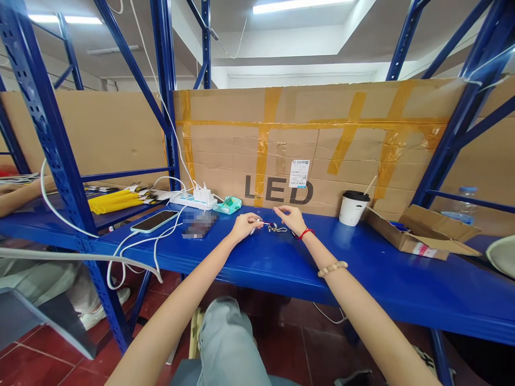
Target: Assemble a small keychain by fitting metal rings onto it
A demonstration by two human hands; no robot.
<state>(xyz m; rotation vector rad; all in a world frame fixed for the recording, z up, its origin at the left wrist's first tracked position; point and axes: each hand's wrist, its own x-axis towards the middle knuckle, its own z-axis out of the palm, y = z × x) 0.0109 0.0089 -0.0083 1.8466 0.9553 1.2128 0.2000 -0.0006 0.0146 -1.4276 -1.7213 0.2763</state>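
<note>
My left hand (246, 225) is closed, thumb against fingers, on a small slim item with a whitish end and a dark purple part; its kind is too small to tell. Between my hands, a little cluster of metal pieces with a pale loop of cord (277, 228) lies on the blue tabletop (257, 257). Just above and right of it is my right hand (292, 219), a red string on the wrist and a beaded bracelet farther up the forearm. Its thumb and fingertips come together in a pinch; whatever they hold is too fine to make out.
Left of my hands lie a phone (155, 221), white cables, a power strip (193, 201) and a green packet (228, 205). On the right stand a lidded paper cup (354, 208) and an open cardboard box (418, 230). Cardboard (233, 150) walls the back; blue posts frame the sides.
</note>
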